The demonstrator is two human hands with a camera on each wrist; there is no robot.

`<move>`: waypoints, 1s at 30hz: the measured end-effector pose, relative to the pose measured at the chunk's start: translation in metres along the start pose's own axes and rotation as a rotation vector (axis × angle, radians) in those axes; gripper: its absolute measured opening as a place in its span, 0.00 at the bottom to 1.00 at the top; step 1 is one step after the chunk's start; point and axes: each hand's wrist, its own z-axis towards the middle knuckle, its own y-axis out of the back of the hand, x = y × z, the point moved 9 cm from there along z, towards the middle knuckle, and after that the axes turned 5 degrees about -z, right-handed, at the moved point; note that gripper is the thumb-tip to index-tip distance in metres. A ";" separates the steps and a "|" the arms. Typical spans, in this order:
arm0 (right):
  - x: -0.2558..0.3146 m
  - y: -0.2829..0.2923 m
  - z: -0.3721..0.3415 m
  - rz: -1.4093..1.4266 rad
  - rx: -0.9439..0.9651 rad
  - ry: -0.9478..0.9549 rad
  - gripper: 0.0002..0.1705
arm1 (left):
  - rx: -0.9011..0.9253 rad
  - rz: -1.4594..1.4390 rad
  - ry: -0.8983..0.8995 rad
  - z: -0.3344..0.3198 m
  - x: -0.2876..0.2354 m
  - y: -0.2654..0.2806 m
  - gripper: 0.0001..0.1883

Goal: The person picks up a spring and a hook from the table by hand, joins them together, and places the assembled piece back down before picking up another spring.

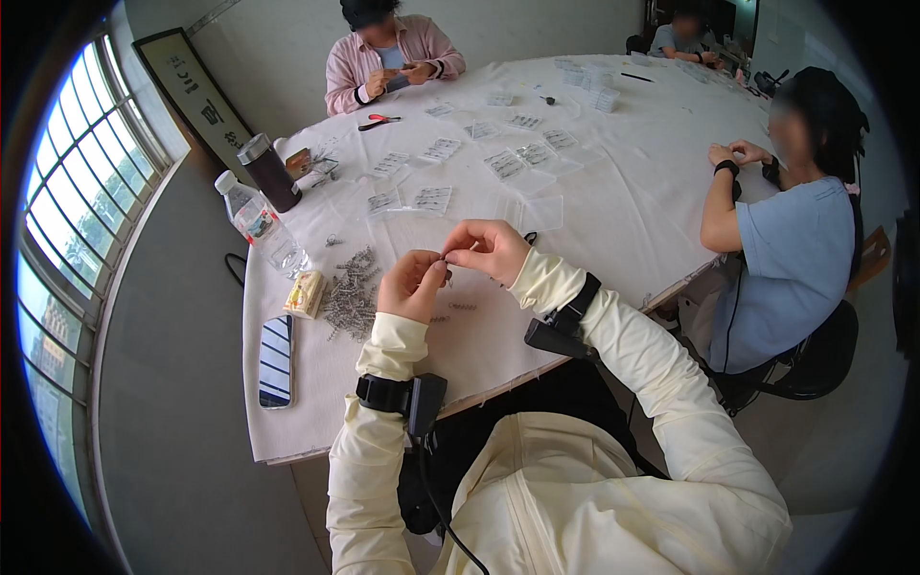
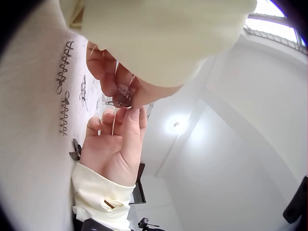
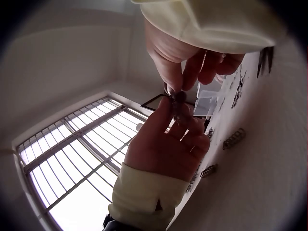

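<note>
Above the near part of the table, my left hand (image 1: 412,283) and right hand (image 1: 491,251) meet fingertip to fingertip. A small metal coil spring (image 2: 125,93) is gripped in the left fingers, its loop end poking out beside the thumb. From the other side, the right thumb and forefinger pinch at that same end, partly hiding it. Below the hands, a few loose springs (image 1: 463,307) lie on the white cloth. To the left of my left hand spreads a heap of springs (image 1: 353,297).
Left of the heap are a tissue pack (image 1: 306,293), a phone (image 1: 276,362), a water bottle (image 1: 264,230) and a dark flask (image 1: 270,172). Beyond my hands lie clear plastic sheets with springs (image 1: 433,198) and red-handled pliers (image 1: 379,122). Other people sit around the table (image 1: 632,192).
</note>
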 end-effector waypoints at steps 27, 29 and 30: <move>0.008 0.003 -0.003 -0.009 -0.023 -0.033 0.08 | -0.010 -0.040 0.025 0.000 -0.001 0.001 0.05; 0.009 0.002 -0.004 -0.040 -0.010 -0.029 0.08 | -0.020 -0.041 0.019 -0.001 -0.001 0.002 0.04; 0.010 0.001 -0.005 -0.071 0.001 -0.025 0.08 | -0.027 -0.042 0.012 0.000 -0.001 0.003 0.04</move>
